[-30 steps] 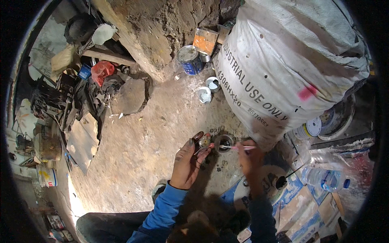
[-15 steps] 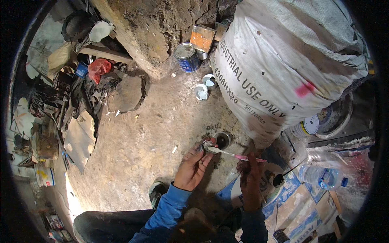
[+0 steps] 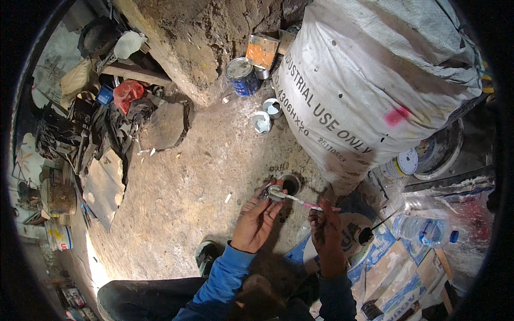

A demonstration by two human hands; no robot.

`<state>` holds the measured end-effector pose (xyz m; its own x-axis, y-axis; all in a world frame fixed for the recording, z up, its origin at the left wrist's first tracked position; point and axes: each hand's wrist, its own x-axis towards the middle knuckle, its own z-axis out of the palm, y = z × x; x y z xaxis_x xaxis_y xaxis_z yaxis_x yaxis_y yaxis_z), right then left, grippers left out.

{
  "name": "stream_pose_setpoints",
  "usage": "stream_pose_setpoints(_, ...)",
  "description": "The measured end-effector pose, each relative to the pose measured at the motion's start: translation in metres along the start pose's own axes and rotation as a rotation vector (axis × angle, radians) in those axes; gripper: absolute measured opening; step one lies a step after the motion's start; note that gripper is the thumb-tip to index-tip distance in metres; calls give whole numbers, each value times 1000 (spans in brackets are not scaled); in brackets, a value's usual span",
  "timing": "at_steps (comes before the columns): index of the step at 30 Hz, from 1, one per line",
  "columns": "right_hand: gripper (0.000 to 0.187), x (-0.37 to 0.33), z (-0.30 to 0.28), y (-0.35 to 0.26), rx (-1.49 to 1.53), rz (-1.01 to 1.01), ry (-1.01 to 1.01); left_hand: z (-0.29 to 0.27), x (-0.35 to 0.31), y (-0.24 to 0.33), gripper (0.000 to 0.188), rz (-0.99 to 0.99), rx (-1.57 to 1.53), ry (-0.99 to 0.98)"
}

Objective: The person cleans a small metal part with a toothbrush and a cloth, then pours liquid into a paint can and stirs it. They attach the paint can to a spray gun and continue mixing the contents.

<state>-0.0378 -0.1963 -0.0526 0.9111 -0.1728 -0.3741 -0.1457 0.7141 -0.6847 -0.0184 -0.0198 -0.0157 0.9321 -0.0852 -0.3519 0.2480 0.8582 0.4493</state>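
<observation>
My left hand [image 3: 254, 223] pinches a small round greyish metal piece [image 3: 273, 190] between thumb and fingers. My right hand [image 3: 327, 232], its fingers dark with grime, grips the pink end of a toothbrush [image 3: 294, 199]. The pale head of the brush rests against the round piece; its bristles are hard to make out. Just beyond my left fingertips, a small round container [image 3: 299, 183] with dark contents stands on the dirty floor, wet stains around it.
A big white woven sack [image 3: 353, 91] leans in from the right. A blue paint can [image 3: 242, 80] and two small tins [image 3: 262, 122] stand farther off. Scrap heaps up around a bent sheet [image 3: 104, 184] at left. A plastic bottle [image 3: 423, 230] lies right, by flattened cardboard [image 3: 393, 267].
The toothbrush has moved left and a little up, and its head now lies farther onto the round piece. My right hand has moved left with it; my left hand keeps its hold.
</observation>
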Motion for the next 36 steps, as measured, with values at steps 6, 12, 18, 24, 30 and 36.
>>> stream_pose_setpoints(6,40,-5,-8,-2,-116,-1,-54,3,0,-1,49,17,-23,-20)
stream_pose_setpoints(12,48,5,-39,-2,-57,67,-245,4,2,20,49,66,50,3)
stream_pose_setpoints(18,21,33,-14,-13,-827,-119,225,6,-5,37,51,174,190,-6)
stream_pose_setpoints(24,12,57,20,14,-1534,-649,-232,1,-6,35,57,158,69,-100)
stream_pose_setpoints(30,17,50,16,2,-1294,-353,-177,-7,-4,31,49,42,-189,-68)
stream_pose_setpoints(36,20,18,6,-48,-768,-295,231,-11,1,17,44,-14,-147,15)
